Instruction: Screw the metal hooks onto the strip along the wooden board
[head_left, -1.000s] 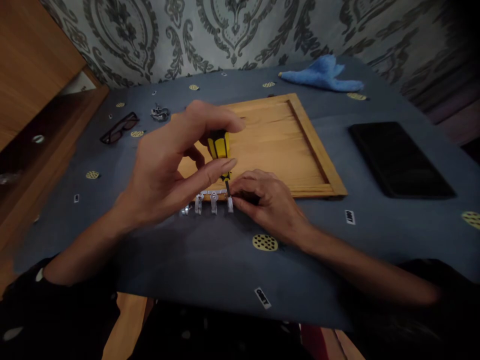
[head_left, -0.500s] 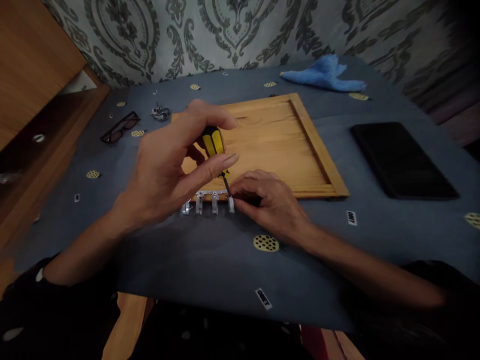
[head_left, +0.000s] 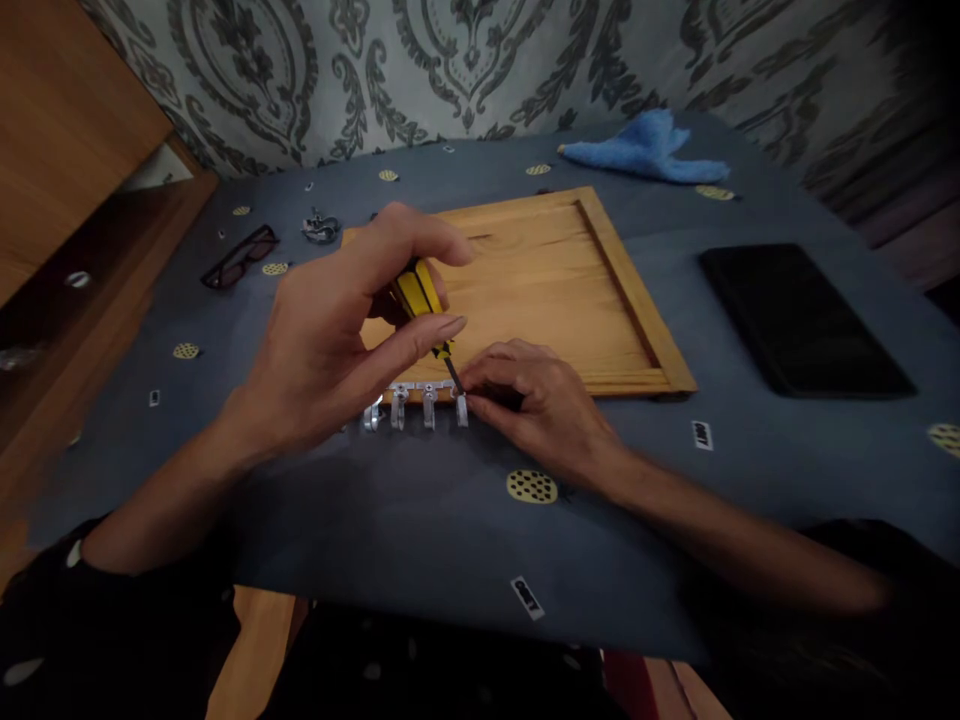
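Observation:
Curled around the handle of a yellow and black screwdriver (head_left: pixel 420 289), my left hand (head_left: pixel 330 320) has its thumb and index finger loosely apart. The shaft slants down to the rightmost of several silver metal hooks (head_left: pixel 429 405) fixed in a row along the near edge of a framed wooden board (head_left: pixel 540 290). My right hand (head_left: pixel 536 400) pinches at that last hook, beside the screwdriver tip. The fingertips partly cover the hook's upper part, and any screw there is hidden.
Eyeglasses (head_left: pixel 240 257) and a small pile of metal hooks (head_left: pixel 320 227) lie at the back left. A blue cloth (head_left: pixel 649 150) is at the back of the cloth-covered table (head_left: pixel 420 530). A black tablet (head_left: pixel 806 320) lies on the right. Wooden furniture (head_left: pixel 82 130) stands close on the left.
The screwdriver handle has turned and tilted slightly to the left in my left hand, the thumb shifting a little with it. My right hand stays at the last hook.

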